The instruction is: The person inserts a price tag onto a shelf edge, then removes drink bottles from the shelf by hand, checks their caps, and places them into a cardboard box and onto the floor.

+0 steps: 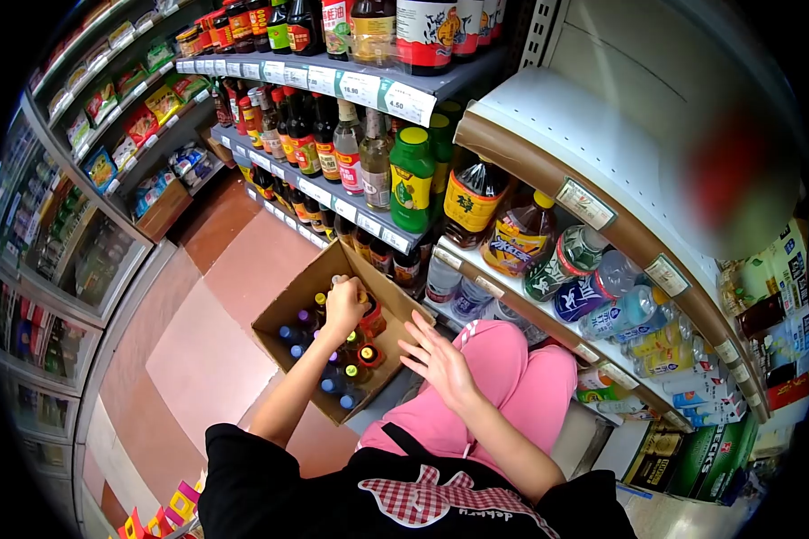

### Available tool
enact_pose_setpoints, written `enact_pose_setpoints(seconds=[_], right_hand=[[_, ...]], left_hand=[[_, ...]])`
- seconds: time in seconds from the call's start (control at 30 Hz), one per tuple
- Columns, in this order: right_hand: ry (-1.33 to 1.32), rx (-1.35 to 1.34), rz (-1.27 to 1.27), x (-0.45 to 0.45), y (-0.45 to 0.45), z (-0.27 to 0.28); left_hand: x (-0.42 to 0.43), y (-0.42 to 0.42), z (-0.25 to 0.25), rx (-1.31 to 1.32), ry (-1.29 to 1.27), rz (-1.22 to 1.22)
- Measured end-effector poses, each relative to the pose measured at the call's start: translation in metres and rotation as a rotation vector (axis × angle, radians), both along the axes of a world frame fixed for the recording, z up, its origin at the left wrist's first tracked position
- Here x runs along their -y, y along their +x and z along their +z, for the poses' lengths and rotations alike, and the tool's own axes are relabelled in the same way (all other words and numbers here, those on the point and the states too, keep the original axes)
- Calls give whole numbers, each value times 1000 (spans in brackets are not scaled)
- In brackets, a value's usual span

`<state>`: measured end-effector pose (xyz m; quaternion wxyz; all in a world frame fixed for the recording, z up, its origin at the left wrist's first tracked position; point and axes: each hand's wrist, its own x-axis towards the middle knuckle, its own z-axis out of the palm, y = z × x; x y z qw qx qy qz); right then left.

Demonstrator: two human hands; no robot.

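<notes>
A cardboard box [382, 286] stands on the floor beside my knees, with several small bottles upright in it. Some bottles have blue caps [329, 386]; others hold dark or reddish contents under yellow caps [351, 370]. My left hand [343, 307] reaches into the far part of the box, its fingers closed round the top of a bottle [337, 280] with a pale cap. Most of that bottle is hidden by the hand and its neighbours. A red-labelled container [374, 320] is just right of these fingers. Over the near right side of the box, my right hand [442, 366] is open, fingers spread, holding nothing.
Shelves of sauce bottles [351, 144] rise ahead, a green bottle [412, 180] at their end. Drink bottles [521, 234] line the lower shelf on the right, under a white upper shelf [584, 117]. A glass-door cabinet [54, 234] stands left; green cartons [715, 458] sit lower right.
</notes>
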<state>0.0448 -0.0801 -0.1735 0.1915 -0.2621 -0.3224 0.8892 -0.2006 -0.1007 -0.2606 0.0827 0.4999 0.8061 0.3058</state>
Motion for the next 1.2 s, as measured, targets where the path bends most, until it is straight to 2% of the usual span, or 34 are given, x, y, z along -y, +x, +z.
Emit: enact_pose_setpoints(seconds=[0.2,0.47,1.07,1.2], right_hand=[[75,30,45,1,5,-5],[62,39,57,-1,5,-9],[58,64,39,-9,5,-19],[59,65,42,-9,2,-20]], left_hand=[[-9,-17,-87,53,-43,79],[-7,-29,-175,79,-88,121],[-17,-14,-221,91,-241,335],[-19,-11,-219,112,-294,321]])
